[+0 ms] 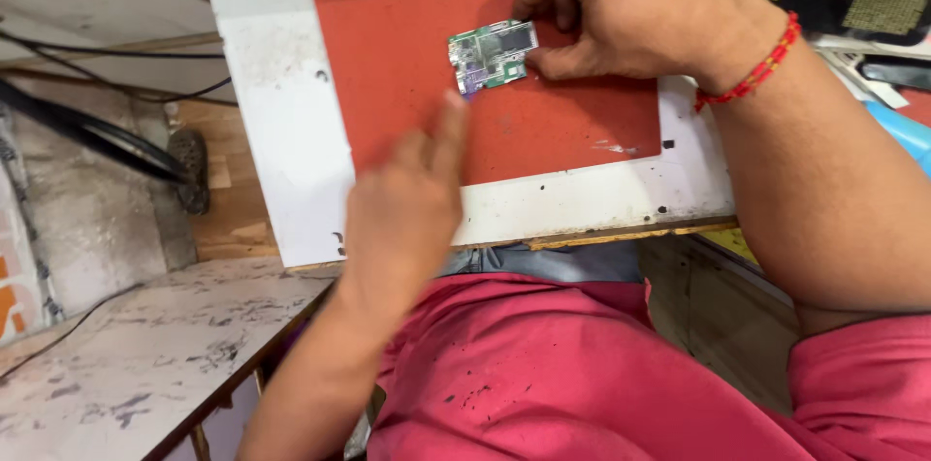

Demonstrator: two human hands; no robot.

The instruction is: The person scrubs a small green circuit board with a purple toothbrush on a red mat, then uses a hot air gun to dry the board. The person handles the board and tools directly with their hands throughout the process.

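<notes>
The fingers (558,10) of the right hand (635,10) curl down and pinch the right end of a small green circuit board (492,56), holding it flat on the red mat (407,25). The left hand (407,204) hangs just below the board, fingers held close together, one blurry fingertip almost touching its lower corner. The mat is smooth and lies on a scuffed white board (281,102). A red bead bracelet (756,68) circles the right wrist.
</notes>
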